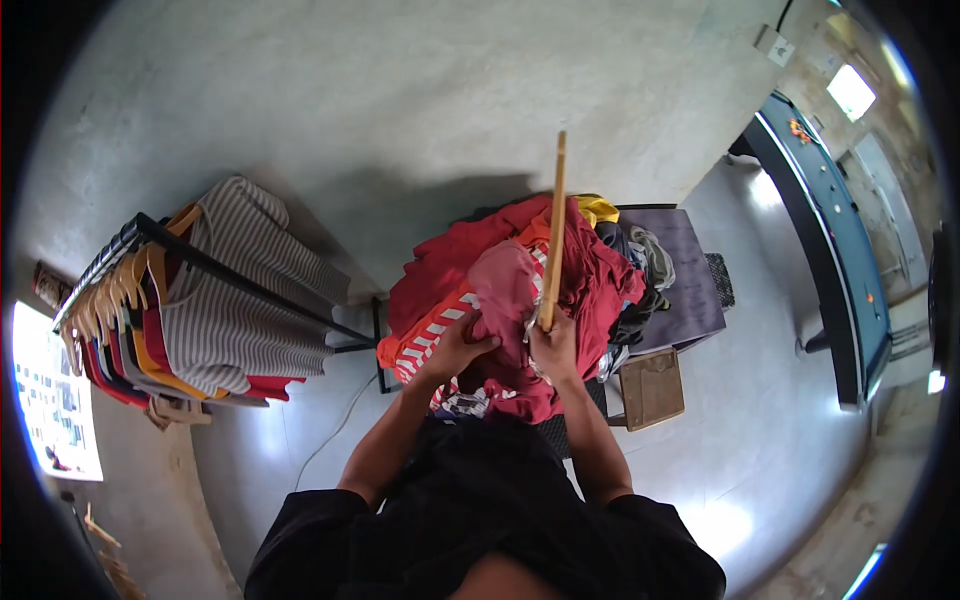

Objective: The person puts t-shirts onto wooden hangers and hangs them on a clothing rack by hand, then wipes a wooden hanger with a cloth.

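My right hand (553, 350) is closed around a wooden clothes hanger (557, 225), which points up and away from me, almost edge-on. A bit of its metal hook shows by the fingers. Fabric of a dark red garment (510, 345) lies against this hand. To the left, my left hand (460, 352) has its fingers curled on the same red garment, thumb toward the right hand; part of the grip is hidden by cloth. Beneath both hands is a heap of clothes (435, 260), mostly red, with an orange piece with white stripes (440, 330).
On the left, a black clothes rack (250, 285) carries several garments on wooden hangers, a striped shirt (235, 310) in front. A purple-grey table (690, 275) supports clothes, with a brown wooden stool (652, 388) nearby. A pool table (825, 200) stands far right. A cable (335, 430) crosses the floor.
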`<state>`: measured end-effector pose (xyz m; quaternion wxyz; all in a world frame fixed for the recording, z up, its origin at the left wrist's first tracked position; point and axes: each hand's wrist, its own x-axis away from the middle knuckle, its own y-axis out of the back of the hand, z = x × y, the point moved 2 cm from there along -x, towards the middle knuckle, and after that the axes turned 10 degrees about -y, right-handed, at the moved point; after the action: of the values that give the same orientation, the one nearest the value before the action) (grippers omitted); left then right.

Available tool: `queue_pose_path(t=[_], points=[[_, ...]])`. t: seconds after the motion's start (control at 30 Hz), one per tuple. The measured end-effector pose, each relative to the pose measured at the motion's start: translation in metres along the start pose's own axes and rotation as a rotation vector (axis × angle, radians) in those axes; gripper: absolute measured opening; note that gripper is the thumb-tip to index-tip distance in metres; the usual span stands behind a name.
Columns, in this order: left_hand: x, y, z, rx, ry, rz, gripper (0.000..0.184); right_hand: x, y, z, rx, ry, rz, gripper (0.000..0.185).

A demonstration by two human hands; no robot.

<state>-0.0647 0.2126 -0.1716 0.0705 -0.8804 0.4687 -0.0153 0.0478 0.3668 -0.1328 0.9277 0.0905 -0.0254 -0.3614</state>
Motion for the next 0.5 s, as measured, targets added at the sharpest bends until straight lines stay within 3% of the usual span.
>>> queue_pose_path(t=[0.03, 0.13, 0.17, 0.23, 0.27, 0.33, 0.43, 0.5], points=[[-0.004, 0.011, 0.0, -0.152, -0.076, -0.025, 0.055, 0.0, 0.006, 0.01, 0.033, -0.027, -0.012, 0.018], [-0.013, 0.041, -0.019, -0.112, -0.252, -0.203, 0.054, 0.006, 0.018, 0.038, 0.18, 0.186, -0.18, 0.018], [-0.012, 0.057, -0.034, -0.322, -0.229, -0.209, 0.053, 0.009, 0.02, 0.047, 0.198, 0.181, -0.247, 0.015], [-0.013, 0.099, -0.048, -0.297, -0.236, -0.188, 0.053, 0.014, 0.029, 0.057, 0.155, 0.067, -0.35, 0.005], [-0.015, 0.119, -0.054, -0.285, -0.242, -0.176, 0.054, 0.018, 0.035, 0.063, 0.141, 0.142, -0.446, 0.008], [-0.013, 0.15, -0.072, -0.236, -0.292, -0.107, 0.057, 0.03, 0.044, 0.087, 0.252, 0.093, -0.557, 0.006], [-0.015, 0.177, -0.09, -0.07, -0.308, -0.027, 0.062, 0.049, 0.039, 0.096, 0.215, 0.128, -0.638, 0.015], [-0.019, 0.188, -0.094, 0.099, -0.306, 0.03, 0.064, 0.07, 0.035, 0.111, 0.153, 0.015, -0.646, 0.02]])
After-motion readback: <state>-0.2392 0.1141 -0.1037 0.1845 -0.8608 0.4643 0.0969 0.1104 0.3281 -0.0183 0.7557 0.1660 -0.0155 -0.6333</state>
